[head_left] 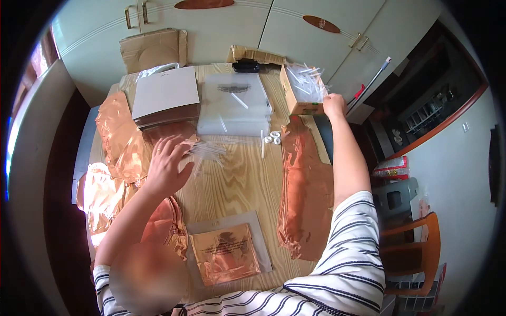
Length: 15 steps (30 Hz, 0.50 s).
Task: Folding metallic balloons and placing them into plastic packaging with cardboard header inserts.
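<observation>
My left hand [169, 162] lies with its fingers spread at the left of the table, fingertips beside a loose bunch of clear thin plastic straws [208, 149]. On the far right my right hand [335, 105] is closed on the near right corner of a small cardboard box [307, 109], which is heaped with more clear straws [307, 84]. Between the hands, one straw [262, 145] stands out beside several small white rolls [272, 138]. Just beyond my left hand, a stack of grey-white cards [166, 97] rests on the table.
Clear plastic bags [232, 105] are stacked mid-table. Shiny rose-gold foil pieces lie at the left [124, 142] and right [305, 189]. A clear packet with folded foil [226, 255] sits at the near edge. Cabinets [221, 31] stand behind; a wooden chair [416, 253] is at right.
</observation>
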Motion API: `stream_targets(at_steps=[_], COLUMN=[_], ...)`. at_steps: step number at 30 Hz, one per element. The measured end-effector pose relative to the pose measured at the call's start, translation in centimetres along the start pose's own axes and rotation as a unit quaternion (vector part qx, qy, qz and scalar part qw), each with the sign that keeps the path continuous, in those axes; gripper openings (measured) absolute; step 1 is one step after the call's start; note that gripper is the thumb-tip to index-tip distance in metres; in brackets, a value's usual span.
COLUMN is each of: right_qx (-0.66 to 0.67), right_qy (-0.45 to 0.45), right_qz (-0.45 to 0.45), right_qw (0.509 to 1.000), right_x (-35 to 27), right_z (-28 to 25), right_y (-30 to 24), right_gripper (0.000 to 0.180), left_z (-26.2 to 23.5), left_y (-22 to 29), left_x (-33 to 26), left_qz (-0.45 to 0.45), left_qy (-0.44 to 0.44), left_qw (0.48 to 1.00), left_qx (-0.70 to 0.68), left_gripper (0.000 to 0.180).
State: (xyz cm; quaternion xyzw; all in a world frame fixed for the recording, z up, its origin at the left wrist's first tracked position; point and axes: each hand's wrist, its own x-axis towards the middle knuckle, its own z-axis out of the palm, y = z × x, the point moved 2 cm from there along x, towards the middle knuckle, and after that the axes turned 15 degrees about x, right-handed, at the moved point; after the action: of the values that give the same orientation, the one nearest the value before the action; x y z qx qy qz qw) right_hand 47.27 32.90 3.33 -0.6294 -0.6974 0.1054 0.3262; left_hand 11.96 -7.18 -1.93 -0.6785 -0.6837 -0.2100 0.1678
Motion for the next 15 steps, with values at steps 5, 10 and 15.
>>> stream_targets(at_steps=[5, 10, 15], right_qx=[0.034, 0.119, 0.051], right_qy=[-0.017, -0.036, 0.125], right_qz=[0.062, 0.079, -0.258], right_qw=[0.997, 0.989, 0.956], right_x=[2.4, 2.3, -3.0], right_z=[5.1, 8.1, 6.6], right_y=[2.8, 3.5, -4.5], right_gripper=[0.028, 0.028, 0.022], left_z=[-0.9, -1.0, -1.6], left_y=[-2.6, -3.7, -2.5], left_x=[-2.9, -4.7, -4.8], left_qz=[-0.068, -0.096, -0.013], left_qy=[-0.058, -0.168, -0.132], left_qw=[0.996, 0.974, 0.99], left_qx=[-0.003, -0.115, -0.047], left_gripper=[0.047, 0.054, 0.048])
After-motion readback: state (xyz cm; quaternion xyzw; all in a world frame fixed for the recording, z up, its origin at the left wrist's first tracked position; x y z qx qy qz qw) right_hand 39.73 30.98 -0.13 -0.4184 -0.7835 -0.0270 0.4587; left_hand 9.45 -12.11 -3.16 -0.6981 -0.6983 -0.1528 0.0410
